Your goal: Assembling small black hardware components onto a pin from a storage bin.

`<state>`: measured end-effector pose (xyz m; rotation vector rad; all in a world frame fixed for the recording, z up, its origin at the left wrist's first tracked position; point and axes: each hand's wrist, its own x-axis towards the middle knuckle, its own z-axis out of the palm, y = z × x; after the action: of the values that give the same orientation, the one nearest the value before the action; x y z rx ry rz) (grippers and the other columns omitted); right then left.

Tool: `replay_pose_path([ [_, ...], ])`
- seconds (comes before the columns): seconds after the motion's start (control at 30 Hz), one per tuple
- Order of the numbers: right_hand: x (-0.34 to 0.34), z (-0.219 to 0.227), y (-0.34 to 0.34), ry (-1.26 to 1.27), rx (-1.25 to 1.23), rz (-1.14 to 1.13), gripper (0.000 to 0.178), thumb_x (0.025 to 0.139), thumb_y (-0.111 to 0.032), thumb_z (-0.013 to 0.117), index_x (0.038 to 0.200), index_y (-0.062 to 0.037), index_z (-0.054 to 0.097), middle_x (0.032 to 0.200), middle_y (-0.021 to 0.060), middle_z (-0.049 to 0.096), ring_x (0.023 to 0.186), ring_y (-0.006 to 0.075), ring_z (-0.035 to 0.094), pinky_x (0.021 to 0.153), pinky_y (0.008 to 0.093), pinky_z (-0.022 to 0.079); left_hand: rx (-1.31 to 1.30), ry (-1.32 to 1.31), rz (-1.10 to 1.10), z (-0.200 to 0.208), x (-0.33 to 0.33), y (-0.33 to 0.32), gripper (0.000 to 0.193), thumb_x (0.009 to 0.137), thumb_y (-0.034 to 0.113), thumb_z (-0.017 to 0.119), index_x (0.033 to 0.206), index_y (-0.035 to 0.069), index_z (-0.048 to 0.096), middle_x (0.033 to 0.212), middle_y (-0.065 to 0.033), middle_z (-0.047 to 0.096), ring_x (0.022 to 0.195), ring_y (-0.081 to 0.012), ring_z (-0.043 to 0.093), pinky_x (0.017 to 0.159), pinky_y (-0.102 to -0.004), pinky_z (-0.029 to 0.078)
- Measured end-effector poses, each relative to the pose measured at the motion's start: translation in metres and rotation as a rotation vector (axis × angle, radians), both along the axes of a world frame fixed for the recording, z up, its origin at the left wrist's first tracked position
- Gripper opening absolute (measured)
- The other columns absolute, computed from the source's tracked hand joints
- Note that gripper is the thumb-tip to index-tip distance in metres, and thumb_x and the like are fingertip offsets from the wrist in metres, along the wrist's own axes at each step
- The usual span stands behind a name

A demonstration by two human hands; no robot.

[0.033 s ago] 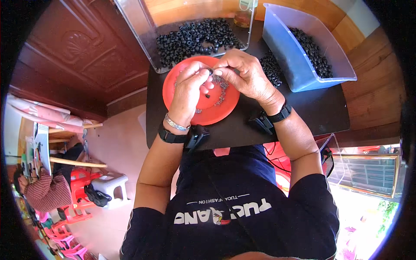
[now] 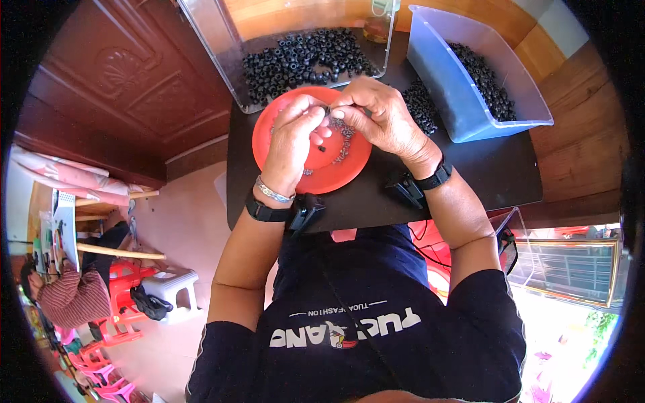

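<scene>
Over a red-orange plate, my two hands meet with their fingertips almost touching. My left hand is closed in a pinch around a small dark piece, mostly covered by the fingers. Thumb and forefinger of my right hand press together right beside that piece; what they grip is too small to make out. Small silvery metal bits lie along the plate's right side, with a few near its front edge. One little black part rests on the plate below my fingers.
Behind the plate, a clear bin holds many black ring-like parts. To the right stands a bluish translucent bin of black parts, with a loose black heap beside it. Black devices sit by my wrists on the dark table.
</scene>
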<state>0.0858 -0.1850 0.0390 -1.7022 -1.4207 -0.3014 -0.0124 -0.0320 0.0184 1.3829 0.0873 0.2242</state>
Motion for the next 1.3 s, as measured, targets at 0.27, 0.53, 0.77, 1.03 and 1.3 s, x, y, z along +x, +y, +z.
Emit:
replay_pose_path([
  [0.27, -0.002, 0.0, 0.0, 0.048, -0.02, -0.003, 0.01, 0.081, -0.012, 0.066, 0.085, -0.0042, 0.063, 0.076, 0.0074, 0.061, 0.071, 0.0231, 0.059, 0.066, 0.0309, 0.048, 0.027, 0.003, -0.022, 0.003, -0.003, 0.002, 0.023, 0.09, 0.02, 0.047, 0.099, 0.001, 0.057, 0.083, -0.0037, 0.059, 0.073, -0.01, 0.056, 0.064, -0.0211, 0.043],
  [0.53, -0.006, 0.004, 0.0, 0.348, -0.063, 0.0, 0.013, 0.078, -0.013, 0.07, 0.085, -0.0039, 0.063, 0.077, 0.0064, 0.062, 0.072, 0.0198, 0.059, 0.067, 0.0293, 0.047, -0.048, 0.018, -0.106, 0.003, -0.002, 0.002, 0.023, 0.09, 0.018, 0.045, 0.099, 0.0, 0.055, 0.082, -0.0042, 0.058, 0.073, -0.0114, 0.056, 0.064, -0.0222, 0.043],
  [0.77, -0.005, -0.006, 0.005, -0.023, 0.131, 0.009, 0.02, 0.075, -0.012, 0.073, 0.089, -0.0046, 0.06, 0.082, 0.0066, 0.063, 0.077, 0.0222, 0.06, 0.072, 0.0328, 0.048, -0.221, 0.008, -0.067, 0.0, 0.001, -0.002, 0.019, 0.09, 0.02, 0.047, 0.092, 0.005, 0.058, 0.078, -0.0019, 0.059, 0.069, -0.0095, 0.057, 0.061, -0.0215, 0.045],
  [1.03, -0.002, -0.002, 0.003, 0.133, 0.023, 0.09, 0.017, 0.081, -0.012, 0.066, 0.093, -0.0028, 0.058, 0.09, 0.0081, 0.063, 0.086, 0.0224, 0.06, 0.079, 0.0329, 0.048, -0.365, -0.043, -0.191, -0.004, 0.003, 0.006, 0.021, 0.09, 0.023, 0.048, 0.09, 0.004, 0.057, 0.078, -0.0057, 0.061, 0.068, -0.0142, 0.06, 0.059, -0.0235, 0.045],
  [1.3, 0.006, -0.006, 0.006, 0.107, 0.082, 0.208, 0.022, 0.085, -0.016, 0.064, 0.101, -0.002, 0.06, 0.096, 0.0087, 0.062, 0.097, 0.0243, 0.058, 0.087, 0.0335, 0.044, -0.389, -0.055, -0.241, 0.0, 0.004, 0.006, 0.023, 0.09, 0.022, 0.047, 0.094, 0.002, 0.057, 0.079, -0.0063, 0.061, 0.069, -0.0157, 0.06, 0.06, -0.0241, 0.044],
])
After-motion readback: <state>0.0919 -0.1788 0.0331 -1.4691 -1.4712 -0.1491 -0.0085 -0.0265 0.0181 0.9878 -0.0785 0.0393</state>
